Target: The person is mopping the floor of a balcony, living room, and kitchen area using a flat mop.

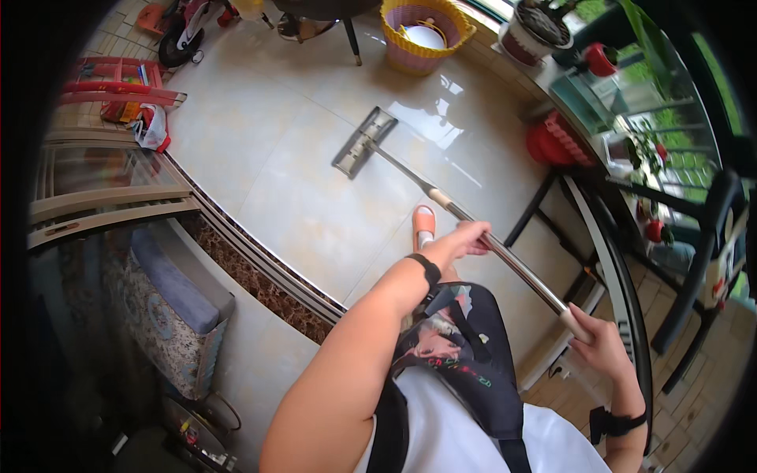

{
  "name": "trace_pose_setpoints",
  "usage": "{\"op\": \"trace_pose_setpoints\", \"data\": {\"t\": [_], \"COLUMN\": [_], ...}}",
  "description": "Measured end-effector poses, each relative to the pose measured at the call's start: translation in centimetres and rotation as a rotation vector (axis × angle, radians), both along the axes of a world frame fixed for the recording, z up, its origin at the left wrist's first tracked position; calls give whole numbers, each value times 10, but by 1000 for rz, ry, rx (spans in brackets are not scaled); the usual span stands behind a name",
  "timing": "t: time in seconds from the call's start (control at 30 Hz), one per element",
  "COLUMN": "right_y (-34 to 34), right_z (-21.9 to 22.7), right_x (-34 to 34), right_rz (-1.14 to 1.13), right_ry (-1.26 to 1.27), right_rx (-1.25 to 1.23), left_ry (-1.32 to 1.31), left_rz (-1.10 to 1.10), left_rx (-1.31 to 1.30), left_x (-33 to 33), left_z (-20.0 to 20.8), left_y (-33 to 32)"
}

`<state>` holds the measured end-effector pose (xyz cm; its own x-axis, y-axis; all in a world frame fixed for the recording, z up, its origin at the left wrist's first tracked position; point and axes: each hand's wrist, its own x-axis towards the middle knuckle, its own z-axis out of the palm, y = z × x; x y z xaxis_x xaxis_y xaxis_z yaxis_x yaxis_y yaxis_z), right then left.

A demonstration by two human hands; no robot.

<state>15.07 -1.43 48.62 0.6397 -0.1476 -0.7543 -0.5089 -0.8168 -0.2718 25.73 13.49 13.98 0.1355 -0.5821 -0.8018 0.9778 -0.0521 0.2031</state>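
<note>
A flat mop (526,272) with a long metal pole slants across the view from lower right to upper middle. Its rectangular grey head (365,143) rests on the pale tiled floor (276,181). Partway along the pole, my left hand (471,238) is closed round it, just above the beige sleeve. My right hand (603,344) grips the beige end of the handle, near the treadmill-like frame. Below my left hand shows an orange slipper (424,225) on my foot.
A sliding-door track (260,252) crosses the left side, with a cushioned chair (169,307) beyond it. A yellow-and-pink basket (418,39) stands at the back. Potted plants (536,33) and a red container (556,142) line the right, near a black exercise-machine frame (623,292).
</note>
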Motion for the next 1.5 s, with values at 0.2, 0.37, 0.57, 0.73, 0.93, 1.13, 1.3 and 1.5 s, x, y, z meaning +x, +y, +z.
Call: {"op": "trace_pose_setpoints", "data": {"t": [0.2,0.37,0.57,0.73,0.93,1.13,1.3,1.5], "right_y": [30,113,75,3,37,165,314,476], "right_z": [-125,-229,-180,-70,-4,-50,-124,-210], "right_x": [169,253,250,219,202,301,409,482], "right_rz": [453,642,659,451,308,434,778,1143], "right_ry": [-94,-149,-117,-65,-93,-86,-191,-181], "right_rx": [221,230,238,56,-143,35,230,18], "left_ry": [-235,-300,-186,15,134,43,-114,-260], "left_rz": [206,311,21,-237,-57,367,665,787], "left_rx": [366,662,660,17,-157,208,407,511], "left_x": [161,233,218,168,162,257,352,399], "left_z": [-49,-78,-104,-45,-15,-31,-71,-41], "left_y": [98,171,176,104,45,186,374,515]}}
